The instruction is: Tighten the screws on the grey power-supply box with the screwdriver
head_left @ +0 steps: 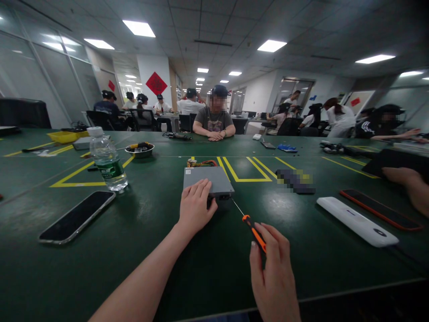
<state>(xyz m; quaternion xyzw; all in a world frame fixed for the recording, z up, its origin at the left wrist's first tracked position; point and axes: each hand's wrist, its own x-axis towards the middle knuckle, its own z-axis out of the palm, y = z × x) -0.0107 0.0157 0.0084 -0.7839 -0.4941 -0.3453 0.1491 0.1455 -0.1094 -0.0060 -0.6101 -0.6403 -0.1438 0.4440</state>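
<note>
A grey metal computer power supply (221, 180) lies flat on the green table, its bundle of coloured wires (203, 163) coming out at the far side. My left hand (196, 203) rests over its near left part, fingers on the top face and thumb at the near edge. In my right hand (273, 264) is a screwdriver (250, 226) with an orange and black handle, held between thumb and fingers. Its thin shaft points up and left, and the tip is at the near right corner of the power supply. Whether the tip sits in a screw, I cannot tell.
To the left are a water bottle (109, 163), a phone (77, 218) and a metal bowl (140, 150) with tools. On the right lie a white oblong device (357, 221) and an orange-edged phone (380, 210), near another person's hand (409, 183). Across the table sits a person (214, 117).
</note>
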